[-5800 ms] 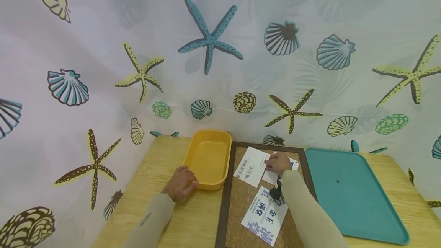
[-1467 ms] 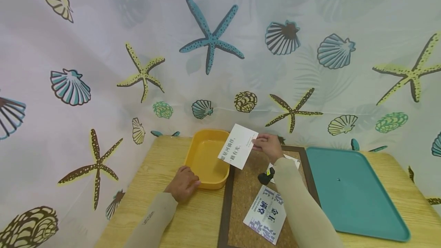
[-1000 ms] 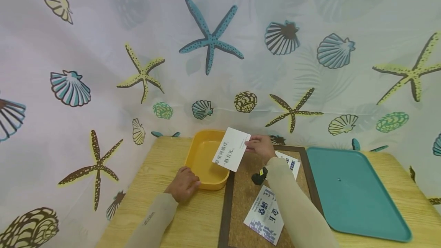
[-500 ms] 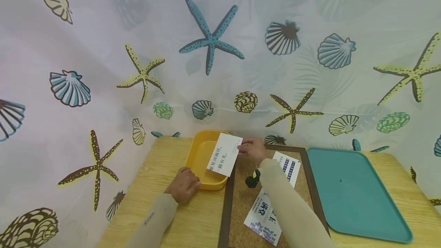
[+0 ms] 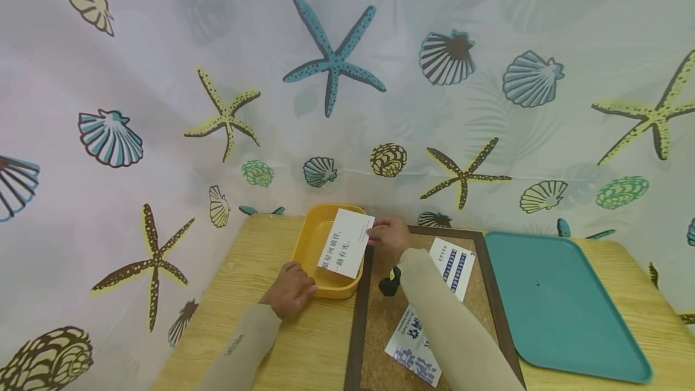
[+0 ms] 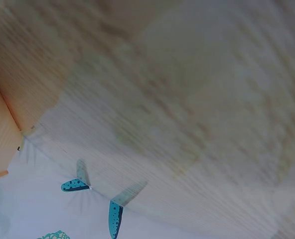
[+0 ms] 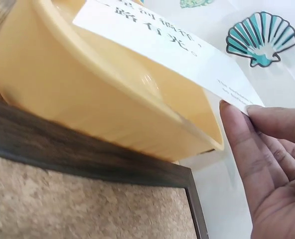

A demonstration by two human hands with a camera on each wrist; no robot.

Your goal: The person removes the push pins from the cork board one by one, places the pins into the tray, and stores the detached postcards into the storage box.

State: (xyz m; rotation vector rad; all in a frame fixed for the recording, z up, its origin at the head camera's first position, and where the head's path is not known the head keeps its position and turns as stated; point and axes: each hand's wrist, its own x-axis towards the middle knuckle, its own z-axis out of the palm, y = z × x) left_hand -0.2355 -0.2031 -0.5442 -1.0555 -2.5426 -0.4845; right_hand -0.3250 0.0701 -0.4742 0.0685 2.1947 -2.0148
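My right hand [image 5: 392, 235] pinches a white printed card [image 5: 346, 243] by its right edge. In the right wrist view, thumb and forefinger grip a corner of the card [image 7: 152, 45]. The card slants over the opening of the yellow plastic bin [image 5: 301, 240], overlapping its right rim in the head view. My left hand [image 5: 290, 290] rests at the bin's near left corner, fingers bent and fingertips hidden. The left wrist view shows mostly blurred tabletop, with part of the bin [image 6: 0, 134] at its left edge.
A cork board [image 5: 374, 343] with a dark frame lies right of the bin. On it are a card with blue bands [image 5: 455, 267] and a purple-lettered card [image 5: 412, 349], partly under the right forearm. Further right lies a teal tray [image 5: 564, 306]. A shell-print curtain stands behind.
The right hand has lifted the card off the cork board and carried it left over the yellow bin, lowering it slightly. More of the blue-banded card shows. The left hand has stayed put.
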